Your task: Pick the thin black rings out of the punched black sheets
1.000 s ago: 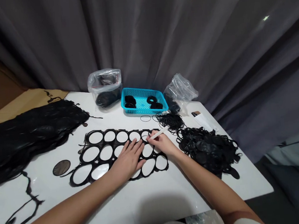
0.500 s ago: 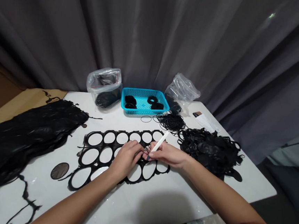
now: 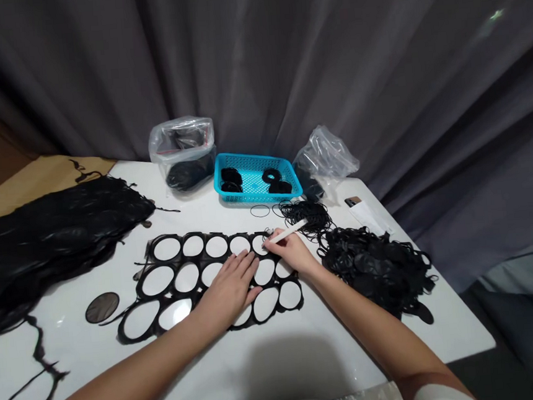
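Observation:
A thin black rubber sheet [image 3: 177, 264] with rows of large round holes lies on the white table. My left hand [image 3: 231, 283] rests flat on its middle, fingers stretched out and pressing on it. My right hand [image 3: 293, 251] is closed around a slim white pen-like tool [image 3: 288, 230], at the sheet's upper right. The tool's working tip is hidden by the fingers. Thin black strands show just above the right fingertips. Beyond that hand is a pile of thin black rings [image 3: 308, 216].
Right of the sheet is a heap of black scraps [image 3: 375, 268]. Behind stand a blue basket [image 3: 259, 197] with black rings, and two clear plastic bags [image 3: 182, 151] [image 3: 328, 157]. Stacked black sheets [image 3: 55, 237] lie left, near a dark round disc [image 3: 102, 308].
My right hand has moved up and away from the left hand with the white tool. My left hand has flattened, its fingers now spread on the sheet.

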Tool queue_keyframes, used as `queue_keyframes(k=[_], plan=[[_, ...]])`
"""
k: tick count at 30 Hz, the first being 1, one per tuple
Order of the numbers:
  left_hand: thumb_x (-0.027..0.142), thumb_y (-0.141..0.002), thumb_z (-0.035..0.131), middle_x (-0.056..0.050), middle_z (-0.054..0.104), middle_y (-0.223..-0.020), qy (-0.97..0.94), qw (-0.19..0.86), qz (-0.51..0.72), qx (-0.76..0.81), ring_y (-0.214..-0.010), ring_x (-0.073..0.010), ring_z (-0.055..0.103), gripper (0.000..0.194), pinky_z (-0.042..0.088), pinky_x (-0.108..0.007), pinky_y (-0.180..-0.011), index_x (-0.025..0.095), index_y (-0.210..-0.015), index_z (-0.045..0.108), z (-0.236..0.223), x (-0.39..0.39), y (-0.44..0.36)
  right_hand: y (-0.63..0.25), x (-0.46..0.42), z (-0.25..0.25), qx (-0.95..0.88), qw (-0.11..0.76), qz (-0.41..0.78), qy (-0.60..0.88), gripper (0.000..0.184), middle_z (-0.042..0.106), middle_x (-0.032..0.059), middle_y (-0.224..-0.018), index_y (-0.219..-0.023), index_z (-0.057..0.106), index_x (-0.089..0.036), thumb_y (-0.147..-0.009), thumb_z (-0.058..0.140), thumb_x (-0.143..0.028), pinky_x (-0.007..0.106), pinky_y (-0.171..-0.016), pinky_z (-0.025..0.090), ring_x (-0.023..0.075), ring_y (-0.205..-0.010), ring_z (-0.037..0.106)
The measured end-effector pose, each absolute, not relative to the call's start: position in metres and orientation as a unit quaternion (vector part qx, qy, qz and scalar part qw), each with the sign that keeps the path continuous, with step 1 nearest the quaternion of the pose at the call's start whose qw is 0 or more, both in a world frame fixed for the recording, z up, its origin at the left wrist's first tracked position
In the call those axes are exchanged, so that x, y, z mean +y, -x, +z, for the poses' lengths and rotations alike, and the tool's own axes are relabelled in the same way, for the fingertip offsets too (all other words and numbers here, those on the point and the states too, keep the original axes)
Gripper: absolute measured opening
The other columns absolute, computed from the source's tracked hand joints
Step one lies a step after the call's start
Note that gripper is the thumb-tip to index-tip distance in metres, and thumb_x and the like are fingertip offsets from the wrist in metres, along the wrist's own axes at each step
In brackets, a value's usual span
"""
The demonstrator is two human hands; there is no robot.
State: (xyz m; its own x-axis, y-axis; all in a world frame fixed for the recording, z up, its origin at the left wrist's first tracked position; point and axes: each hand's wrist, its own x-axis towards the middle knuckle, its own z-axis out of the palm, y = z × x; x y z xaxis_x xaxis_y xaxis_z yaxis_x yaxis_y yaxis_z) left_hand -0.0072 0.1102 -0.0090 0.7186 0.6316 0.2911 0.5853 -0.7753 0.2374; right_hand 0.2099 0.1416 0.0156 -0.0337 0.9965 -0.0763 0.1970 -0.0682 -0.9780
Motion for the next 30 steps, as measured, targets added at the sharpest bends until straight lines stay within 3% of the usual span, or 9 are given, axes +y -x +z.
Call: queue_keyframes(k=[4, 9, 19, 25, 30], plan=[[0.04, -0.102, 0.049, -0.014, 0.056, -0.146, -0.923, 0.026, 0.158, 0.35, -0.141, -0.0326, 0.044, 0.049, 0.032, -0.052, -0.118, 0.012, -0.142, 0.052, -0.014, 0.105, 0.006, -0.204, 0.135, 0.011, -0.601, 0.375, 0.427, 0.562, 0.023, 0.057, -0.0029, -0.066, -0.071, 0.055, -0.021, -0.082, 0.067, -0.038, 0.027, -0.063, 0.038, 0.0146, -0.064, 0.05], [0.041, -0.101, 0.05, -0.012, 0.057, -0.145, -0.92, 0.015, 0.146, 0.364, -0.141, -0.0338, 0.043, 0.048, 0.029, -0.054, -0.118, 0.015, -0.142, 0.053, -0.014, 0.102, 0.005, -0.202, 0.131, 0.014, -0.625, 0.351, 0.4, 0.571, 0.02, 0.062, -0.0009, -0.073, -0.072, 0.057, -0.021, -0.084, 0.064, -0.035, 0.027, -0.065, 0.039, 0.0154, -0.067, 0.052], [0.034, -0.098, 0.053, -0.012, 0.049, -0.153, -0.928, 0.043, 0.138, 0.345, -0.143, -0.0355, 0.039, 0.046, 0.024, -0.058, -0.119, 0.015, -0.14, 0.054, -0.004, 0.103, 0.005, -0.203, 0.129, 0.01, -0.6, 0.373, 0.411, 0.576, 0.019, 0.06, -0.0016, -0.071, -0.076, 0.055, -0.022, -0.086, 0.063, -0.036, 0.028, -0.065, 0.04, 0.0163, -0.067, 0.052], [0.033, -0.094, 0.057, -0.014, 0.051, -0.15, -0.929, 0.061, 0.131, 0.34, -0.141, -0.0348, 0.043, 0.047, 0.027, -0.053, -0.119, 0.013, -0.137, 0.056, 0.003, 0.108, 0.006, -0.201, 0.128, 0.01, -0.643, 0.355, 0.371, 0.568, 0.016, 0.064, 0.0009, -0.079, -0.075, 0.056, -0.022, -0.087, 0.061, -0.033, 0.03, -0.073, 0.042, 0.0181, -0.076, 0.055], [0.032, -0.094, 0.056, -0.014, 0.05, -0.151, -0.927, 0.074, 0.144, 0.339, -0.142, -0.0333, 0.042, 0.053, 0.026, -0.052, -0.12, 0.012, -0.143, 0.049, 0.001, 0.107, 0.006, -0.201, 0.128, 0.011, -0.621, 0.365, 0.392, 0.573, 0.017, 0.061, -0.0008, -0.075, -0.076, 0.055, -0.022, -0.086, 0.062, -0.033, 0.029, -0.069, 0.041, 0.0169, -0.071, 0.054]])
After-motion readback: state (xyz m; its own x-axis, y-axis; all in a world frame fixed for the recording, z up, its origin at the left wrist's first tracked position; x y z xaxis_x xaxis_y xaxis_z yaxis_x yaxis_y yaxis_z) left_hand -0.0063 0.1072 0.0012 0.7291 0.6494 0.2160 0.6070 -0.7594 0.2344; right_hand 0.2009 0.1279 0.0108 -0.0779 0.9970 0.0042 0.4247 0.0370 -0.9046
